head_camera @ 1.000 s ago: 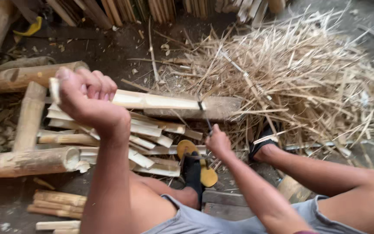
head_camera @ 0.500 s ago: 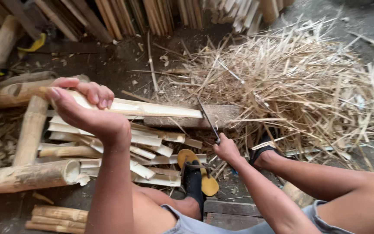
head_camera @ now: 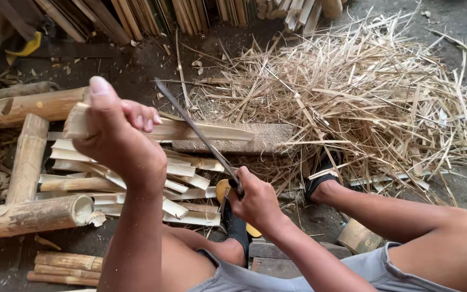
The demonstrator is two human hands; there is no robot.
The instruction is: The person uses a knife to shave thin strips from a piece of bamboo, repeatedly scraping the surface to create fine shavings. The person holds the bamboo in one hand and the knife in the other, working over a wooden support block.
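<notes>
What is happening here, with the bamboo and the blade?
A seated person grips a split bamboo piece in the left hand, its far end resting on a wooden block. The right hand holds a long knife, its blade raised across the piece. Cut slats lie below, shavings to the right.

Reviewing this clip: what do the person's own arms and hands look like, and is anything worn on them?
Both arms are bare along all that shows, no sleeves. The left hand and right hand wear no gloves; no rings, watch or bands show.

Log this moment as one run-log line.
left hand: holds bamboo strip | right hand: grips knife, blade laid across strip | nearby: split bamboo pile, shavings heap
</notes>
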